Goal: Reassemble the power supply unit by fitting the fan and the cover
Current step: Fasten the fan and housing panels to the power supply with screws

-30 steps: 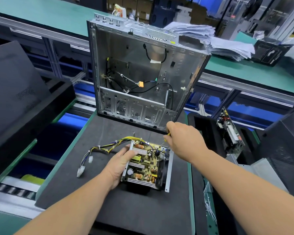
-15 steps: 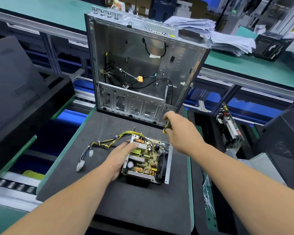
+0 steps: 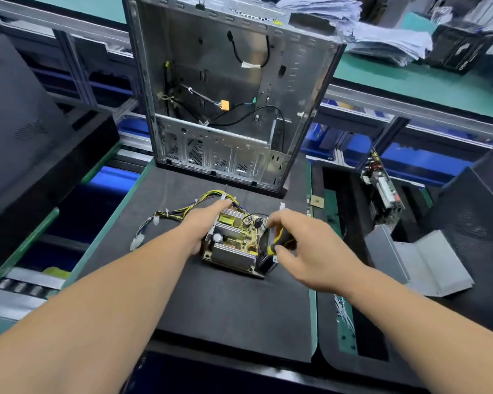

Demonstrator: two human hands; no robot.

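Note:
The open power supply unit (image 3: pixel 235 243) lies on the black foam mat (image 3: pixel 211 302), its circuit board and heatsinks exposed. A bundle of yellow and black wires (image 3: pixel 180 210) runs off its far left. My left hand (image 3: pixel 204 226) grips the unit's left side. My right hand (image 3: pixel 302 248) is at the unit's right side, holding a yellow and black screwdriver (image 3: pixel 279 241) that points down by the black fan (image 3: pixel 264 251) on the unit's right wall. A grey metal cover (image 3: pixel 430 265) lies off to the right.
An empty computer case (image 3: pixel 228 89) stands upright at the mat's far edge, with loose cables inside. Another bare power supply board (image 3: pixel 382 189) leans at the right. Black casings sit at the far left and right. Paper stacks (image 3: pixel 382 32) lie on the green bench behind.
My right hand has come down and toward me from the case's lower corner to the unit's right side, turning the screwdriver downward. My left hand stays on the unit, which now sits tilted.

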